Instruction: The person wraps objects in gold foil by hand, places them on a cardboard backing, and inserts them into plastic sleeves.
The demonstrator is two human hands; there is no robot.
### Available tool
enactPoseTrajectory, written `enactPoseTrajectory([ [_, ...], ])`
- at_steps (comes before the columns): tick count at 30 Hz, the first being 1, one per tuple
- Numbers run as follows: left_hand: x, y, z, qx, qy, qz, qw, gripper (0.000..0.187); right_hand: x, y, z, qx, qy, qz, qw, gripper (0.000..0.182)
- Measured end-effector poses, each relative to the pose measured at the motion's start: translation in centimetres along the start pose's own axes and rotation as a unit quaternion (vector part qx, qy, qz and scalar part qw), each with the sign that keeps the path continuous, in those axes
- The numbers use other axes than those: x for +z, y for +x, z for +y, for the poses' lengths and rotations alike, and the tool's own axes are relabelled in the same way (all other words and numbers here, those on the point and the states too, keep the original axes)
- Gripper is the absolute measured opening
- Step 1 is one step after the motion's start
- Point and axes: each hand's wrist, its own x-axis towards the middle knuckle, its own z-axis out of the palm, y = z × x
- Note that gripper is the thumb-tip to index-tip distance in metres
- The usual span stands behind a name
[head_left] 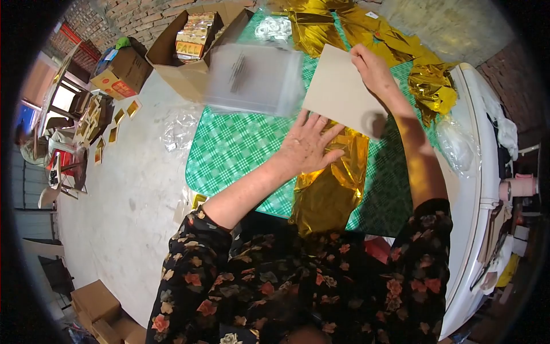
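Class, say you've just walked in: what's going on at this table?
A person's right hand grips the card by its far right corner. The left hand is spread open, fingertips at the card's near edge, over the gold foil. That foil lies on the green table. Clear sheets sit to the left of the card, and more foil is bunched along the table's far side.

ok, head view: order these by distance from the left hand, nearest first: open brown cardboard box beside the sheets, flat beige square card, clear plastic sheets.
From the left hand:
1. Flat beige square card: right at its fingertips.
2. Clear plastic sheets: ahead, to the left.
3. Open brown cardboard box: farther left, past the sheets.
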Motion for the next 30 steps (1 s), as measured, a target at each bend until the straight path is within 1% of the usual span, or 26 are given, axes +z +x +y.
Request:
enactPoseTrajectory([
  [1, 0.1, -0.1, 0.0, -0.003, -0.010, 0.000, 1.000, 0.072, 0.4, 0.5, 1.0, -0.005, 0.005, 0.012, 1.000, 0.020],
  [4, 0.5, -0.2, -0.1, -0.008, -0.030, 0.004, 1.000, 0.073, 0.8, 1.3, 3.1, 0.044, 0.014, 0.022, 0.999, 0.022],
  [7, 0.7, -0.2, -0.1, -0.006, -0.035, 0.009, 0.999, 0.074, 0.5, 1.4, 4.0, 0.067, 0.038, 0.007, 0.997, 0.023],
  [10, 0.6, -0.2, 0.0, -0.008, -0.039, 0.006, 0.999, 0.075, 1.0, 1.3, 4.4, 0.045, 0.026, 0.015, 0.999, 0.023],
  [13, 0.4, -0.2, 0.0, -0.009, -0.032, 0.005, 0.999, 0.075, 1.4, 0.9, 4.6, 0.042, 0.032, 0.016, 0.998, 0.020],
  [16, 0.3, -0.2, 0.1, -0.007, -0.027, 0.007, 1.000, 0.076, 1.7, 0.9, 5.1, 0.024, 0.038, 0.041, 0.998, 0.018],
  [19, 0.2, -0.2, 0.1, -0.004, -0.027, 0.006, 1.000, 0.077, 1.9, 0.7, 5.7, 0.021, 0.014, 0.065, 0.998, 0.016],
  [22, 0.2, -0.2, 0.0, 0.001, -0.024, 0.008, 1.000, 0.079, 2.1, 0.5, 5.8, 0.028, -0.005, 0.056, 0.998, 0.017],
  [25, 0.3, -0.2, 0.0, 0.003, -0.018, 0.011, 1.000, 0.079, 2.1, 0.3, 5.6, 0.062, 0.082, 0.044, 0.994, 0.018],
  [28, 0.3, -0.2, -0.1, 0.003, -0.016, 0.013, 1.000, 0.080, 1.7, 0.5, 5.3, 0.057, 0.079, 0.035, 0.995, 0.020],
  [30, 0.3, -0.2, 0.0, 0.003, -0.019, 0.018, 1.000, 0.080, 1.6, 0.4, 4.9, 0.065, 0.112, 0.006, 0.992, 0.020],
])
